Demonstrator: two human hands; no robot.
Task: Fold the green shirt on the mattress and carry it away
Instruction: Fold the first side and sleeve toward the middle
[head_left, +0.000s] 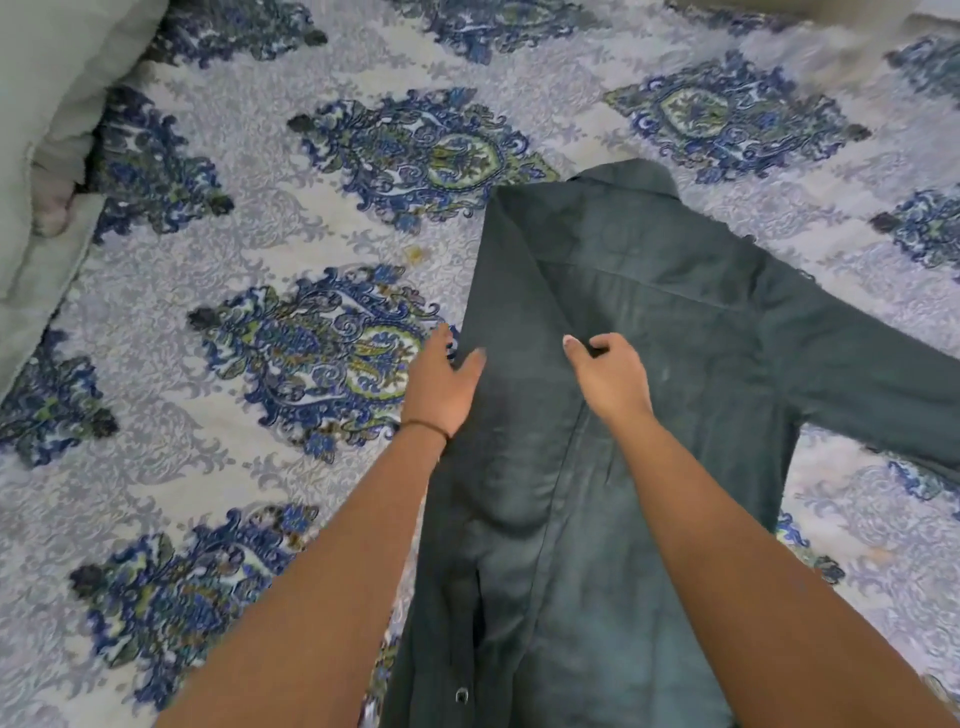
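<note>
Dark green shirt (639, 332) on a white sheet (291, 218) with blue-green paisley medallions.
</note>
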